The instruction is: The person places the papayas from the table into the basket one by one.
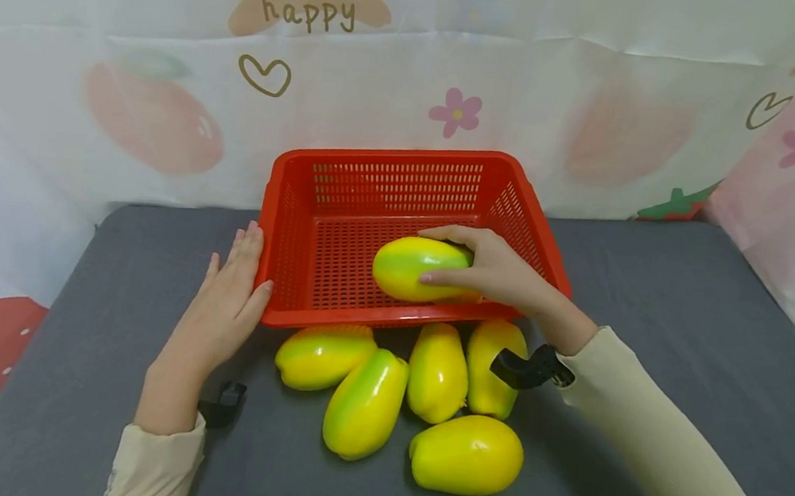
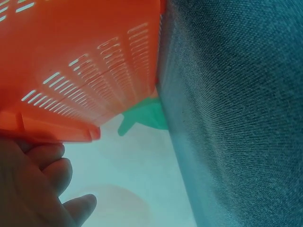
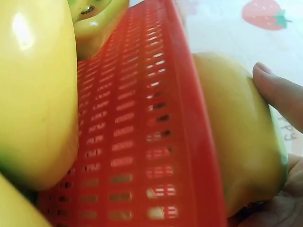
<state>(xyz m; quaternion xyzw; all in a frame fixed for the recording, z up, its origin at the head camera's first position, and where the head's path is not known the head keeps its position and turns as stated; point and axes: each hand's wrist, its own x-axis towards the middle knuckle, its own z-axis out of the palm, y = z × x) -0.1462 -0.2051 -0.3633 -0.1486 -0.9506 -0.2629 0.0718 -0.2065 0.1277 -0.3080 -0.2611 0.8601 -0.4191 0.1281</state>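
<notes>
My right hand (image 1: 499, 270) grips a yellow-green papaya (image 1: 403, 268) over the red plastic basket (image 1: 392, 153), with the thumb along one side and the fingers over the other. In the right wrist view this papaya (image 3: 236, 123) shows just beyond the basket's near rim. My left hand (image 1: 219, 307) rests flat against the basket's left side, its fingers straight along the rim. From the left wrist, the fingers (image 2: 57, 175) appear beside the basket wall (image 2: 75, 42). Several more papayas (image 1: 365, 405) lie on the cloth in front of the basket.
A grey cloth (image 1: 656, 329) covers the table. Behind it hangs a white printed curtain (image 1: 353, 108), close to the basket's back rim. One papaya (image 1: 467, 454) lies nearest the front, and another (image 1: 495, 353) sits under the right wrist, close to the basket's front wall.
</notes>
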